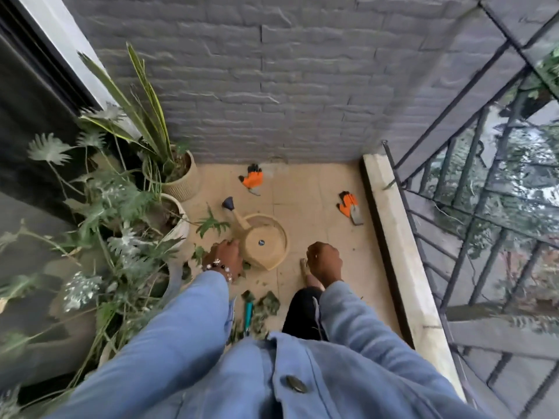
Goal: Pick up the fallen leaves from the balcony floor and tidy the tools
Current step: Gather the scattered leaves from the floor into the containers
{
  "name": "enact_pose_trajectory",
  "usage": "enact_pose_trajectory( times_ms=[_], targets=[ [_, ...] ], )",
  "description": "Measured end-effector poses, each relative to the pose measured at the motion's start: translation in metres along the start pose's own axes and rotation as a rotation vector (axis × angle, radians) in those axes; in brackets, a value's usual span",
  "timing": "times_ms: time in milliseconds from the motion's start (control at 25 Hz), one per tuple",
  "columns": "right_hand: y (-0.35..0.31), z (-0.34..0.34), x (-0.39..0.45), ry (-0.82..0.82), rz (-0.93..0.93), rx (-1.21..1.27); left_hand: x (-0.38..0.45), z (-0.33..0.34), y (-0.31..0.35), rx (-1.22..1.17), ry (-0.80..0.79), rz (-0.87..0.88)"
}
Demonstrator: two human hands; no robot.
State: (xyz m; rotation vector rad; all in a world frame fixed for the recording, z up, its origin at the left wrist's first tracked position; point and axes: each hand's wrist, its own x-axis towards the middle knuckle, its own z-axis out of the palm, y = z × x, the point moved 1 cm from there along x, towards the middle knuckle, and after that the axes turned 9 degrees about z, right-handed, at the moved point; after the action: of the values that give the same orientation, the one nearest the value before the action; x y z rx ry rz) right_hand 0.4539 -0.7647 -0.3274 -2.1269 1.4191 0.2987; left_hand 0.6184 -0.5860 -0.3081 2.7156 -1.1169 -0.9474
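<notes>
Nearest the camera, two blue sleeves reach down over the balcony floor [317, 189]. Between them lie fallen leaves [266, 306] in a loose green heap, with a teal-handled tool [248, 313] lying along the heap's left edge, partly buried.

Left hand [227, 257], beaded bracelet at the wrist, hangs low with its back to the camera and fingers curled downward; a bit of green leaf shows at its lower right edge, but whether the fingers pinch it cannot be told. The hand touches or just overlaps the near-left side of the watering can [261, 241].

Right hand [324, 261] is curled into a loose fist, nothing visibly in it. It hangs above a bare foot, well right of the leaf heap.

The watering can, tan, sits on the tiles between the hands and slightly beyond, spout with dark rose pointing far-left. A cut green leaf lies just beside the spout.

Left side: white pot [177, 216] and, farther, a ribbed pot [183, 184], both holding plants; foliage spills over the floor edge and crowds the left hand's side.

Farther out, two orange gloves: one [252, 178] near the grey brick wall, one [349, 207] beside the concrete curb [393, 231]. Black railing beyond.
</notes>
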Motion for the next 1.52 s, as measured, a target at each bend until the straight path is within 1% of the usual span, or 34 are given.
enact_pose_trajectory(
  times_ms=[120,240,280,360,440,560,640,720,840,960,1080,1120,1200,1320,1440,1520],
  targets=[
    [-0.007,-0.035,0.097,-0.07,-0.092,-0.013,0.074,-0.01,0.027,-0.138,0.005,-0.123],
    [-0.012,-0.087,0.179,-0.123,-0.217,-0.048,0.116,-0.02,0.076,-0.255,0.01,-0.247],
    [-0.012,-0.101,0.201,-0.133,-0.218,-0.07,0.127,-0.023,0.094,-0.26,0.01,-0.262],
    [-0.014,-0.123,0.24,-0.161,-0.136,-0.143,0.148,-0.033,0.124,-0.289,0.041,-0.241],
    [-0.014,-0.132,0.266,-0.216,-0.076,-0.19,0.164,-0.04,0.144,-0.31,0.05,-0.209],
    [-0.025,-0.132,0.27,-0.304,-0.11,-0.186,0.183,-0.055,0.149,-0.258,0.031,-0.251],
    [-0.035,-0.126,0.266,-0.356,-0.148,-0.236,0.19,-0.064,0.147,-0.261,0.027,-0.282],
    [-0.056,-0.12,0.261,-0.399,-0.233,-0.305,0.188,-0.07,0.137,-0.243,0.046,-0.329],
    [-0.099,-0.105,0.262,-0.437,-0.413,-0.47,0.173,-0.066,0.107,-0.292,0.078,-0.436],
    [-0.149,-0.083,0.26,-0.473,-0.603,-0.632,0.136,-0.047,0.071,-0.431,0.074,-0.607],
    [-0.192,-0.053,0.246,-0.516,-0.699,-0.706,0.091,-0.02,0.046,-0.564,0.074,-0.793],
    [-0.202,-0.042,0.236,-0.541,-0.764,-0.741,0.075,-0.011,0.042,-0.63,0.074,-0.852],
    [-0.214,-0.02,0.214,-0.597,-0.913,-0.831,0.049,0.01,0.043,-0.74,0.092,-0.979],
    [-0.217,0.019,0.198,-0.721,-1.024,-0.893,0.034,0.03,0.047,-0.838,0.155,-1.125],
    [-0.209,0.072,0.196,-0.841,-1.133,-1.042,0.045,0.067,0.054,-0.957,0.251,-1.25],
    [-0.197,0.117,0.204,-0.886,-1.181,-1.131,0.066,0.108,0.053,-1.032,0.267,-1.303]
  ],
)
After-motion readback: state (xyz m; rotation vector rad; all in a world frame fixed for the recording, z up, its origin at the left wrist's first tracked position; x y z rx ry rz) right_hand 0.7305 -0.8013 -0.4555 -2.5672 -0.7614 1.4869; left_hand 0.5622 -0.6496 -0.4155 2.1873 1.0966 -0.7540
